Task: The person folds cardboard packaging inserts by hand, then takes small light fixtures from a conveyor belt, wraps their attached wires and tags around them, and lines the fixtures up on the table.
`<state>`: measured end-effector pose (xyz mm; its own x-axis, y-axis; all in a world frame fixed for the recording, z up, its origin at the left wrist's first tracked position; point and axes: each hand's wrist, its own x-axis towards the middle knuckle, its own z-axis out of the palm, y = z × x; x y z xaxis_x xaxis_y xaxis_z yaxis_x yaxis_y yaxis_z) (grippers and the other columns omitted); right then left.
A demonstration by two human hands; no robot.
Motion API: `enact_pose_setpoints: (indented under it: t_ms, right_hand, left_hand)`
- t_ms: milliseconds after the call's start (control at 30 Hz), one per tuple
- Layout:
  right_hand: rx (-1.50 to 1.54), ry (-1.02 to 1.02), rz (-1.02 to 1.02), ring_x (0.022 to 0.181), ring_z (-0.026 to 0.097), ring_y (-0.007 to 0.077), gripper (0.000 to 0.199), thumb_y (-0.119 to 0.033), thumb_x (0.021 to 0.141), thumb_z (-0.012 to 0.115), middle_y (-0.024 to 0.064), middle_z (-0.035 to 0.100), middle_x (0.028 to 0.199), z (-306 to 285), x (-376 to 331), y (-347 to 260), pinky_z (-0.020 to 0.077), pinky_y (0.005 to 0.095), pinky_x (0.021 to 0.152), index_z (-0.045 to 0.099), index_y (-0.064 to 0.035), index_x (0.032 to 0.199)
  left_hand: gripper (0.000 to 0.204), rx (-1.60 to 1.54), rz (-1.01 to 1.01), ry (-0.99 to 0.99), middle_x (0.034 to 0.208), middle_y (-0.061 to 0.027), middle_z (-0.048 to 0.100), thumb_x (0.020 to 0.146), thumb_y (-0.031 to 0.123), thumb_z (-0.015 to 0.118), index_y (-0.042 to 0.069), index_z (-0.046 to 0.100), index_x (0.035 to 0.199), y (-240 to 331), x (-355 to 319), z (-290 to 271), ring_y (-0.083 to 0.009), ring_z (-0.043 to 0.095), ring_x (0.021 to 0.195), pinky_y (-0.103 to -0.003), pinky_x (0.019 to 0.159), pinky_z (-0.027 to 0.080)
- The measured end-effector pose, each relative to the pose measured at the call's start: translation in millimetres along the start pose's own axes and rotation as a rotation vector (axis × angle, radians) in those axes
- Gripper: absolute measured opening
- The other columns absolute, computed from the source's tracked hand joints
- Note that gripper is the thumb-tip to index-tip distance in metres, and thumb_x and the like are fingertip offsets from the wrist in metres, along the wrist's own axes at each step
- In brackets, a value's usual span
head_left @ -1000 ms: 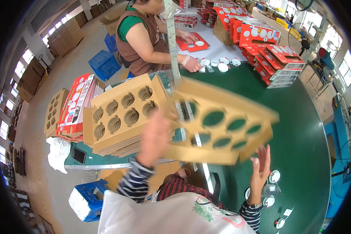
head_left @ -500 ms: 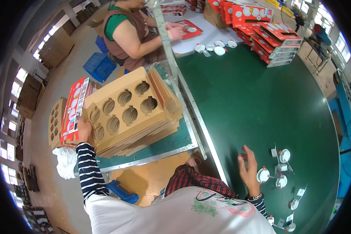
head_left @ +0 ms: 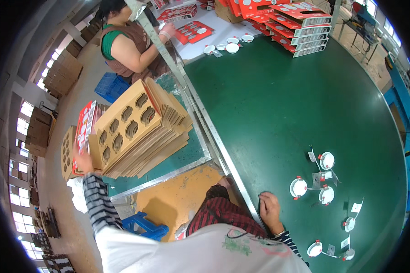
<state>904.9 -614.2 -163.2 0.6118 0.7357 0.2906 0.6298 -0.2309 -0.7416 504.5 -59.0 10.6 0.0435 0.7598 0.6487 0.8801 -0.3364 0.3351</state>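
Note:
My left hand is at the lower end of a stack of flat red printed cartons; its fingers are blurred against them, so their grip is unclear. Right beside it leans a thick stack of brown cardboard inserts with round cut-outs. My right hand rests by the near edge of the green table, fingers curled in and nothing seen in them. To its right lie several round white lamps with red clips, wires and small attached parts.
Across the table a person handles red cartons on a white surface. More white lamps and piled red boxes stand at the far end. A metal post rises between the tables. Below are a blue stool and blue crate.
My view has shifted. My left hand has moved down along the red cartons. My right hand has drawn back to the table edge, and its spread fingers have curled. The person's hands have moved.

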Motion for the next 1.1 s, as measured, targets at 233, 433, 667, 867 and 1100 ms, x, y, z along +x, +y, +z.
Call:
enact_pose_setpoints:
  t_ms: [233,433,667,867,1100]
  right_hand:
    - [-0.23,-0.02,-0.006,0.102,0.053,0.0307,0.029,-0.012,0.074,0.064,0.0123,0.055,0.113,-17,13,-22,0.0397,0.0433,0.084,0.06,-0.003,0.1]
    - [-0.33,-0.259,-0.016,0.111,0.051,0.0293,0.033,-0.018,0.071,0.064,0.0116,0.053,0.118,-5,6,-15,0.0383,0.0457,0.091,0.061,-0.0089,0.102]
    - [-0.219,-0.625,0.104,0.128,0.036,0.0327,0.04,-0.023,0.089,0.056,0.0198,0.044,0.13,-12,-1,-20,0.0231,0.0532,0.107,0.052,-0.0003,0.122]
    - [-0.152,-0.708,0.058,0.134,0.027,0.0348,0.047,-0.03,0.091,0.051,0.0203,0.038,0.136,-28,26,-34,0.0151,0.0536,0.111,0.046,-0.0018,0.128]
    - [-0.413,-0.807,0.028,0.13,0.038,0.0196,0.04,-0.027,0.09,0.042,0.0032,0.044,0.139,-21,11,-23,0.0129,0.0426,0.113,0.053,-0.0155,0.127]
  left_hand:
    - [0.036,0.381,-0.34,-0.404,0.106,-0.0264,0.056,0.091,0.022,0.053,-0.006,0.052,0.113,-90,-309,-1,-0.0419,0.054,0.097,-0.046,0.084,0.044]
    - [0.089,0.589,-0.438,-1.624,0.125,-0.029,0.052,0.079,0.072,0.042,-0.002,0.048,0.129,-20,-545,100,-0.0386,0.051,0.116,-0.046,0.095,0.041]
    - [0.07,0.348,-0.688,-1.968,0.116,-0.0261,0.058,0.092,0.059,0.03,0.001,0.048,0.127,-23,-570,120,-0.0371,0.055,0.111,-0.045,0.098,0.038]
    - [0.091,0.33,-0.628,-1.966,0.113,-0.0281,0.059,0.087,0.073,0.021,-0.005,0.057,0.118,-33,-614,136,-0.0348,0.054,0.114,-0.043,0.097,0.038]
    - [0.069,0.125,-0.613,-1.904,0.104,-0.0204,0.065,0.092,0.057,0.04,-0.006,0.058,0.115,50,-564,200,-0.0333,0.06,0.102,-0.039,0.092,0.042]
